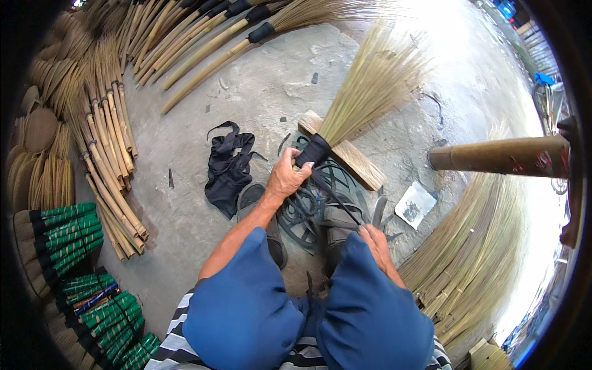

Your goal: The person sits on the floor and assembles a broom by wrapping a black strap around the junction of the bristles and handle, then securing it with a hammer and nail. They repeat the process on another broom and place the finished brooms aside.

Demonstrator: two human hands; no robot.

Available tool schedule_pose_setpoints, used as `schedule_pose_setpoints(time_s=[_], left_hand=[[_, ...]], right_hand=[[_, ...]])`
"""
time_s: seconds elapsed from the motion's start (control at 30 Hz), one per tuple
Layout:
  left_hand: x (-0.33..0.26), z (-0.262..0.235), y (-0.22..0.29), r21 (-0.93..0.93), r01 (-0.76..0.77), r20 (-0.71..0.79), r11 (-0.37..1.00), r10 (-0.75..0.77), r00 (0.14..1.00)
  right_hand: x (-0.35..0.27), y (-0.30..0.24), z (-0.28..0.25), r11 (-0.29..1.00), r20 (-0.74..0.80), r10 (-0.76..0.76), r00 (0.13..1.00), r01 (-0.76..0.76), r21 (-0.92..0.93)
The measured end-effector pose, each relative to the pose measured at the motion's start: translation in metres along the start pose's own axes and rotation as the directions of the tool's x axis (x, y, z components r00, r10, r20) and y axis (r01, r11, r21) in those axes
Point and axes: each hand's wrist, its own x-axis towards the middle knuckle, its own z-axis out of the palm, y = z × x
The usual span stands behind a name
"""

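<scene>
A grass broom head [376, 83] fans out toward the far right, its bound end wrapped in a black rubber strip [330, 191]. My left hand [287, 175] is closed round that wrapped end. From the wrapping the strip runs down to my right hand [374, 239], whose fingers pinch it beside my right knee. The broom head lies across a wooden block [351, 161] on the floor. Loose dark strips [302, 213] are heaped between my shoes, below my left hand. A flat metal blade-like piece [379, 211] shows just beyond my right hand.
Left of my feet lies a crumpled black cloth [229, 163]. Finished brooms [213, 74] and bamboo handles [111, 132] line the far left, with green-wrapped bundles [68, 237] nearer. Loose grass [468, 253] spreads at right, by a bamboo post [499, 155] and a white sheet [415, 205].
</scene>
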Motion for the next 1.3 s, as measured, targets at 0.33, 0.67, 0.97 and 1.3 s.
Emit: schedule_pose_setpoints(time_s=[0.33, 0.67, 0.97, 1.3], left_hand=[[-0.001, 0.005, -0.005, 0.046, 0.026, 0.009, 0.999, -0.027, 1.000], [-0.002, 0.005, 0.002, -0.021, -0.034, 0.034, 0.999, 0.034, 0.999], [-0.004, 0.002, 0.007, -0.020, -0.007, 0.027, 1.000, 0.008, 1.000], [-0.010, 0.005, 0.021, 0.101, -0.057, -0.026, 0.993, 0.060, 0.998]], right_hand=[[-0.099, 0.103, -0.057, 0.891, -0.327, 0.138, 0.935, -0.262, -0.372], [0.002, 0.154, -0.104, 0.927, -0.726, 0.108, 0.679, -0.332, -0.173], [0.029, 0.155, -0.110, 0.907, -0.706, 0.040, 0.707, -0.322, -0.271], [0.026, 0.158, -0.110, 0.851, -0.702, -0.132, 0.700, -0.282, -0.442]])
